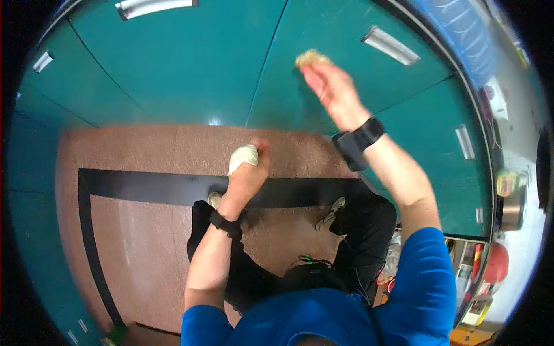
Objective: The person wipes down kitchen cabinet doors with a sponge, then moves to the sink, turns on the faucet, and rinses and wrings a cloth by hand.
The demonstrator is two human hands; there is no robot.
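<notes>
My right hand (337, 95) reaches up to the green cabinet front. At its fingertips is a crumpled yellowish cloth (312, 57), held close to or against a door (340, 32); contact is hard to make out. Lower and to the left, my left hand (251, 170) is closed on a pale, whitish-green bundle (244, 157) that looks like a wadded cloth. That hand is over the floor, apart from the cabinets. Both hands are slightly blurred.
Green cabinets with silver handles (391, 45) curve around the front and sides. The brown floor (150, 248) carries a black stripe (144, 185). At the right are a counter (519, 86), a red round object (496, 263) and open shelves with assorted items.
</notes>
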